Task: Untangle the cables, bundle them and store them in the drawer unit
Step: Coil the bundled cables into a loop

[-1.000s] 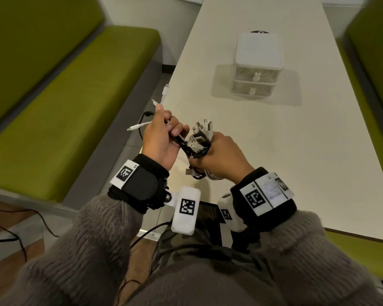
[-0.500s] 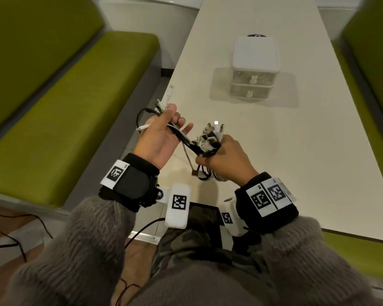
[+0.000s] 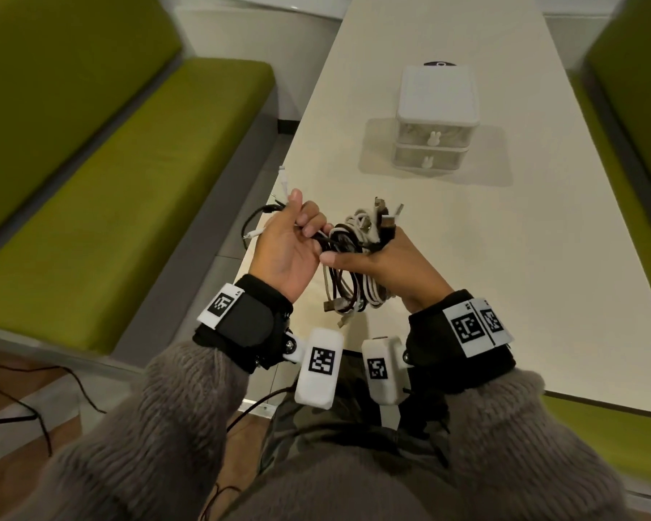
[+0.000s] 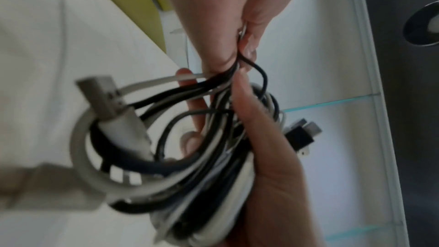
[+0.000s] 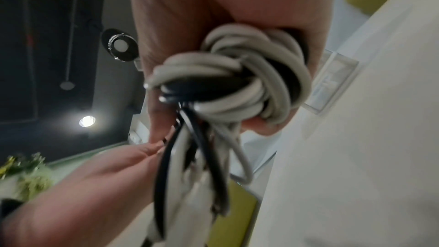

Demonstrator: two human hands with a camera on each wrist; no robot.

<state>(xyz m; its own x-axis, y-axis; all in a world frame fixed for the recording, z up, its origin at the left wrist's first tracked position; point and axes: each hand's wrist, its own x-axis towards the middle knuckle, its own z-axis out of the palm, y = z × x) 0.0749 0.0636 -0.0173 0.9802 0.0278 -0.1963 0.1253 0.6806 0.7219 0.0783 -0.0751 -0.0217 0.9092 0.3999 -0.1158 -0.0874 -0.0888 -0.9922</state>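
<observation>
A tangle of black, white and dark red cables (image 3: 348, 257) hangs between my two hands above the near left corner of the table. My right hand (image 3: 388, 257) grips the coiled cable bundle (image 5: 240, 82), with several USB plugs (image 3: 386, 214) sticking up past its fingers. My left hand (image 3: 290, 242) pinches a few black and white cable strands (image 4: 223, 76) pulled out of the bundle; their loose ends (image 3: 264, 216) poke out to the left. The white two-drawer unit (image 3: 435, 118) stands farther up the table, both drawers shut.
The cream table (image 3: 523, 238) stretches away from me. Green benches (image 3: 110, 174) run along both sides. Thin black wires (image 3: 34, 400) lie on the floor at the lower left. A dark round object (image 3: 438, 63) peeks out behind the drawer unit.
Both hands have drawn closer together and toward me. The cable loops now hang lower beneath my right hand, and my left fingers have curled tighter on the strands.
</observation>
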